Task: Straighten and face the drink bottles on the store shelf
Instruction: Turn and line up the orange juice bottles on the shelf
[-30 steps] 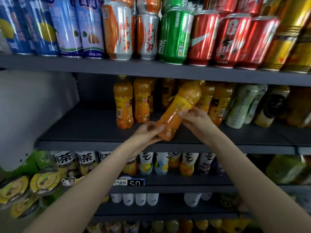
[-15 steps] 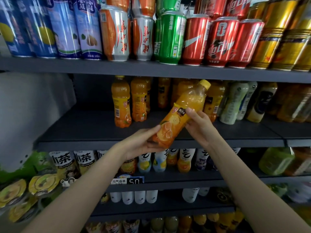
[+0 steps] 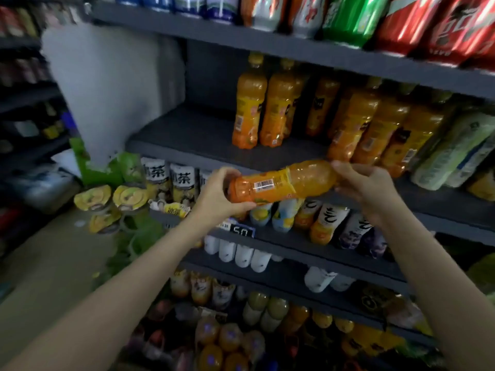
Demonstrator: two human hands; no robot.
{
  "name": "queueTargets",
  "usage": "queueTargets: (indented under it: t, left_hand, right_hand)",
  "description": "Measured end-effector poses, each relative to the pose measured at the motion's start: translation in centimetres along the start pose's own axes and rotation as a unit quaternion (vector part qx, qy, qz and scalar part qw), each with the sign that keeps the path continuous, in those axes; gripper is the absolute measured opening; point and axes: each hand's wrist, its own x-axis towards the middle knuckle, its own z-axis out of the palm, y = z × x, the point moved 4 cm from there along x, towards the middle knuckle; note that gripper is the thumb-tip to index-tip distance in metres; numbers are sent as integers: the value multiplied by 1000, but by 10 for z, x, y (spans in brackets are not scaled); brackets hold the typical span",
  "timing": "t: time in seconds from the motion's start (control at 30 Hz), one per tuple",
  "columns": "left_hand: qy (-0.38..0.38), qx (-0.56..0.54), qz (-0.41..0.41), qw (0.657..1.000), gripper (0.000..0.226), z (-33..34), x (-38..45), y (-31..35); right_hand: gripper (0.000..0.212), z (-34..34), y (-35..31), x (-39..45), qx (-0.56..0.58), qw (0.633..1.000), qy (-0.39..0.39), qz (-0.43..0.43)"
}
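Tipped flat now, the orange plastic juice bottle (image 3: 284, 182) is lying mid-frame, left hand (image 3: 217, 194) clamping its base, right hand (image 3: 367, 188) gripping the neck; loosening risks dropping it.

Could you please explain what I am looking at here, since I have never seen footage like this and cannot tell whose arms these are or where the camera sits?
There is no machine: these are a person's two bare arms, filmed by a wide-angle camera worn on their head, looking forward and down at a store shelf. Both hands hold one orange juice bottle lying almost flat in front of the shelf, barcode side up. The left hand grips its base end; the right hand holds the cap end. Behind it, more orange bottles stand upright on that shelf. Cans fill the shelf above, and other drinks sit on the lower shelves. The picture is somewhat blurred.
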Motion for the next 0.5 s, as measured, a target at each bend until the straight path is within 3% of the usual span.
queueTargets:
  t: [0.13,0.2,0.27,0.37,0.43,0.5]
  left_hand:
    - [24,62,-86,994,64,-5,-73,-41]
    - [-7,60,-166,984,65,-2,-114,-69]
    - [-26,30,-271,962,63,-5,-165,-110]
    - [-23,62,-418,906,49,-24,-260,-170]
    - [-27,94,-472,876,30,-34,-324,-201]
    - [-12,89,-528,845,26,-37,-384,-234]
  right_hand:
    - [25,37,21,-17,-186,971,-119,-86]
    - [44,72,38,-30,-309,923,-166,-156]
    - [48,118,66,-55,-405,863,-224,-203]
    - [41,185,137,-99,-461,792,-342,-206]
    - [37,222,198,-128,-456,767,-410,-192]
    - [35,257,264,-159,-442,750,-464,-164]
